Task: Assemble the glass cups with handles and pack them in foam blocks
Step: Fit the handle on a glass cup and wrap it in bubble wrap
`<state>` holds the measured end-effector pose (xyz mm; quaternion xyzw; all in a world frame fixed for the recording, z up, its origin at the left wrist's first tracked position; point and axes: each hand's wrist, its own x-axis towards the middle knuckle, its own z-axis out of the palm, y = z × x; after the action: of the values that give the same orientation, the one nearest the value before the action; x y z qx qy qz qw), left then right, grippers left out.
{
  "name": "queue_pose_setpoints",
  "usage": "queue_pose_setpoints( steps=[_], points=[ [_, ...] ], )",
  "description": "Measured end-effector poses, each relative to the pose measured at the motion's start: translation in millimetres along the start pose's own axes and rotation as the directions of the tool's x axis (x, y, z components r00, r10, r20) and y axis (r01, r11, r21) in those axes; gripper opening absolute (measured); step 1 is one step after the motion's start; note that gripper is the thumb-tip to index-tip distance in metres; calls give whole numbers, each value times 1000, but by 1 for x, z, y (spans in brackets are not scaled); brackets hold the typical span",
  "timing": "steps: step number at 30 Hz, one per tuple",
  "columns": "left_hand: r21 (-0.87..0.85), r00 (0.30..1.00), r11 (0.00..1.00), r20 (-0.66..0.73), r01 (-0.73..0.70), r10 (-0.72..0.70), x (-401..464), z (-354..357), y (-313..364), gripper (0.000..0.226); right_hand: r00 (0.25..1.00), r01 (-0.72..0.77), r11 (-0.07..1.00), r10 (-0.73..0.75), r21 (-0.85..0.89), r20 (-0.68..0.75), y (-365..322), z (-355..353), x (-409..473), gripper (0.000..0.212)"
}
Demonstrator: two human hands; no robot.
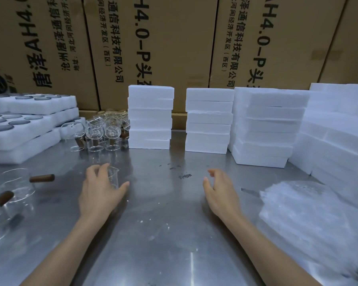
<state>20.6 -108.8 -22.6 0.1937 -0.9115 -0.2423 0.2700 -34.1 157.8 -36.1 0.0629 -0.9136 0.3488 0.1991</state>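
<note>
Left hand (100, 188) grips a small glass cup (113, 176) standing on the steel counter (163, 213). Right hand (219, 193) hovers apart from it, fingers loosely curled, holding nothing. Foam blocks (150, 117) stacked behind. Far-left foam trays (19, 120) hold round dark lids in their wells.

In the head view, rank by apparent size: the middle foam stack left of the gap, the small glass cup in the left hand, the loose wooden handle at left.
1. Foam stack.
2. and 3. Glass cup and wooden handle look alike in size; no ranking.
</note>
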Motion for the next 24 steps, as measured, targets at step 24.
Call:
queue_pose_setpoints(
  steps=[24],
  points=[
    [-666,766,742,436,-77,471,-9,71,91,65,984,-47,976,9,214,177,10,0,17,21]
  ],
)
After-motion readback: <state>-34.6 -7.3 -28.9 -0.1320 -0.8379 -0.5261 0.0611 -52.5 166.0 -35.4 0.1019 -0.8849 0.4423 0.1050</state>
